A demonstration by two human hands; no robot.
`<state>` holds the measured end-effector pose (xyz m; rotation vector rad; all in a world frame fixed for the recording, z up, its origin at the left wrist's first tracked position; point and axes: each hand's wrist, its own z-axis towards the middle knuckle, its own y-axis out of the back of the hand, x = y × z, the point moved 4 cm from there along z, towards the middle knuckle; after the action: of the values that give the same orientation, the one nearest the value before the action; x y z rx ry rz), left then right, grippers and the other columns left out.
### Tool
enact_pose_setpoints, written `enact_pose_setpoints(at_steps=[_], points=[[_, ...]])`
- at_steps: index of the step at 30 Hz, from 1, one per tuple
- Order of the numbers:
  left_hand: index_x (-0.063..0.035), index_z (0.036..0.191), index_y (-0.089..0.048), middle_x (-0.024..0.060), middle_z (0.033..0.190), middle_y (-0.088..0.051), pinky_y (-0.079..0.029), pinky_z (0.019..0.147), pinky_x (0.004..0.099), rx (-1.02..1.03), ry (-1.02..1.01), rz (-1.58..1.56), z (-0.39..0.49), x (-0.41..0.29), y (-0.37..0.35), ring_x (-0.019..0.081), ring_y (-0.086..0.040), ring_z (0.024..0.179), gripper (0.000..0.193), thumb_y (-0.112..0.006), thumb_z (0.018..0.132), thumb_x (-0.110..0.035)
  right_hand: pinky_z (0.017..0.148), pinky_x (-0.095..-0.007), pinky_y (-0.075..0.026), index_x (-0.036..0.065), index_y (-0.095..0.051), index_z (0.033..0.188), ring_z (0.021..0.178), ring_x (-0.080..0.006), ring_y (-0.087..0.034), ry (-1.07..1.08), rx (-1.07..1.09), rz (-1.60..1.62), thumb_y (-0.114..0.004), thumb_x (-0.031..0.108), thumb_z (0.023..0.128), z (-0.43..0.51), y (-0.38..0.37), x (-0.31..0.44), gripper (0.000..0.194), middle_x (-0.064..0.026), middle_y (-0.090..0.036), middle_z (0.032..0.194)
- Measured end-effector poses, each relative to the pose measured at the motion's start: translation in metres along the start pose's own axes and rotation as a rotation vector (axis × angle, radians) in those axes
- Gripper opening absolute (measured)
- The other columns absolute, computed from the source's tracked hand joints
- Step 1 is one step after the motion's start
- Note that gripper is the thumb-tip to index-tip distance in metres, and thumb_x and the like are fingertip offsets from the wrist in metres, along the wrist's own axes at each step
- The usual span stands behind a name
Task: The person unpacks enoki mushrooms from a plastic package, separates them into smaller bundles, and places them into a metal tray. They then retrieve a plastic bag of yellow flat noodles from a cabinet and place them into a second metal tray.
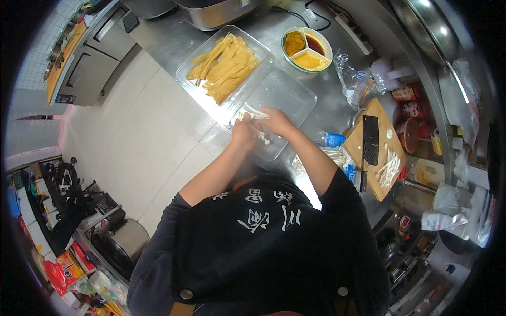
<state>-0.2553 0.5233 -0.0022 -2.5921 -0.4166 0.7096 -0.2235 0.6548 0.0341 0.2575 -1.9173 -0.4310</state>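
Both my hands hold a small bunch of white enoki mushrooms (257, 114) over a clear plastic tray (294, 94). My left hand (244, 133) grips the bunch from the left, and my right hand (276, 121) pinches its right end. A few mushroom pieces lie in the tray under my hands. Beyond, a second clear tray holds flat yellow strips (227, 69), which look like tofu skin. To its right, a divided round bowl (290, 59) contains a dark sauce and two yellow-orange seasonings.
On the right, a black cleaver (370, 140) and cut enoki pieces (389, 169) lie on a wooden cutting board (354, 144). An enoki package (334, 156) is beside my right forearm. A crumpled clear bag (355, 85), a power strip (354, 33) and a metal cooker (219, 14) stand farther back.
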Motion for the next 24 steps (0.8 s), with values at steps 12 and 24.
enact_pose_setpoints(at_steps=[12,24], points=[[0.0042,0.121,-0.049,0.0142,0.114,-0.058,-0.039,0.102,0.0428,0.285,0.02,-0.18,0.017,-0.002,-0.056,0.0288,-0.054,0.109,0.031,-0.037,0.102,-0.017,0.089,-0.0444,-0.047,0.016,-0.063,0.12,0.102,-0.0387,-0.058,0.03,-0.258,-0.33,-0.059,0.013,0.082,0.005,0.028,0.003,0.039,-0.0195,-0.062,0.111],[0.004,0.111,-0.062,0.018,0.116,-0.061,-0.047,0.086,0.0327,0.262,-0.183,1.025,-0.025,-0.029,-0.05,0.0262,-0.059,0.102,0.03,-0.054,0.084,-0.006,0.085,-0.0307,-0.05,0.002,-0.065,0.115,0.095,-0.0284,-0.065,-0.003,-0.537,-0.045,-0.064,0.009,0.083,-0.082,0.103,-0.018,0.033,-0.0145,-0.066,0.113]])
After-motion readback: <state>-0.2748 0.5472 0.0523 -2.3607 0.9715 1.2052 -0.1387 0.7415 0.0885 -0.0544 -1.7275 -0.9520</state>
